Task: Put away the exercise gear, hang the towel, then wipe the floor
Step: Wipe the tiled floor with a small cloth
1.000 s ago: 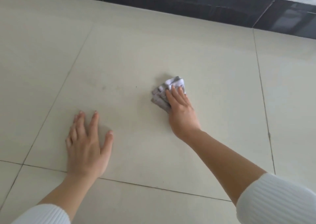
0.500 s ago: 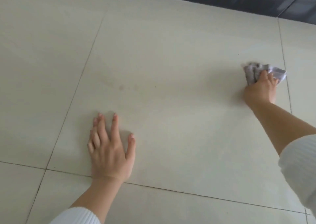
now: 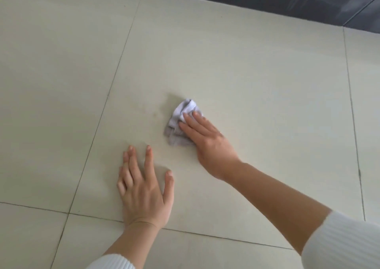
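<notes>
A crumpled pale cloth (image 3: 181, 122) is pressed to the tiled floor (image 3: 257, 87) at the centre of the frame by the right hand (image 3: 207, 143), whose fingers (image 3: 192, 124) are laid straight across it. Its long axis runs roughly up the frame, and most of it lies left of the fingertips, towards a faint smudge (image 3: 154, 114) that is probably to be wiped next. The left hand (image 3: 144, 192) is spread flat below, holding nothing. The right thumb is hidden.
</notes>
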Action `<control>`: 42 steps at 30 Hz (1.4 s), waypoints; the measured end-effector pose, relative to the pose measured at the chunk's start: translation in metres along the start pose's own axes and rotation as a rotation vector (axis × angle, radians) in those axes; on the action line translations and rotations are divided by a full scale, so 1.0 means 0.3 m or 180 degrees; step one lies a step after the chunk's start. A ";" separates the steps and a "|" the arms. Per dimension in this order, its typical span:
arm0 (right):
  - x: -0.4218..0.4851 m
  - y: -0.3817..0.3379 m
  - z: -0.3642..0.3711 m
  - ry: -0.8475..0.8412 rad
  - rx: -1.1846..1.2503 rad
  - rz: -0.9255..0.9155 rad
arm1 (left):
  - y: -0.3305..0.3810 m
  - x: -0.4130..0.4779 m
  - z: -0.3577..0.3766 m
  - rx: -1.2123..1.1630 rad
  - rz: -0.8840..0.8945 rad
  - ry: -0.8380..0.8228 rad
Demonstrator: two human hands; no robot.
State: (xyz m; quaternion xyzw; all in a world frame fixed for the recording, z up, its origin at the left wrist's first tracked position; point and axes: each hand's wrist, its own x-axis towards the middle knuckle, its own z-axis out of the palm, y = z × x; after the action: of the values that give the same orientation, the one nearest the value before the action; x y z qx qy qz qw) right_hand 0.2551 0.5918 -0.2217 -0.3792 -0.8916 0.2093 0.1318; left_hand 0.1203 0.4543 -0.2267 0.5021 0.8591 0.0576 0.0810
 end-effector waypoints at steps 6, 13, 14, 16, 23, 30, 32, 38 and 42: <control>-0.179 -0.105 0.016 -0.0217 -0.0033 0.0177 | -0.005 0.000 0.000 0.0024 0.0045 -0.0147; -0.337 -0.057 -0.038 0.0040 -0.0471 0.1217 | 0.003 -0.001 -0.002 -0.0002 0.0031 -0.0128; -0.344 -0.028 -0.058 0.0095 -0.0491 0.1472 | 0.002 -0.002 -0.001 -0.0016 0.0030 -0.0131; -0.317 0.043 -0.101 0.0184 -0.0504 0.1902 | 0.000 -0.003 0.001 -0.0046 0.0029 -0.0106; 0.028 0.200 -0.145 0.0159 -0.0455 0.2522 | -0.004 -0.003 0.017 -0.0012 0.0109 0.0014; 0.098 -0.032 -0.036 -0.0231 -0.0185 0.0882 | -0.008 0.004 0.022 -0.0140 0.0142 0.0033; 0.010 -0.089 -0.015 -0.0445 -0.0093 0.0362 | -0.011 0.003 0.016 -0.0273 0.0126 0.0041; -0.271 -0.054 -0.054 -0.1101 -0.0596 -0.1016 | -0.028 -0.002 0.018 -0.0737 0.0149 0.0206; -0.249 0.035 -0.096 -0.0503 -0.0828 -0.0189 | -0.028 -0.007 -0.002 -0.0819 0.0236 0.0030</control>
State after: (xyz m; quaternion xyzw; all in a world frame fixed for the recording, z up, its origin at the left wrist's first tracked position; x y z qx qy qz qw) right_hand 0.3235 0.5516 -0.2070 -0.3489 -0.9296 0.1173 0.0172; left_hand 0.1141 0.4484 -0.2276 0.5186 0.8259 0.1726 0.1385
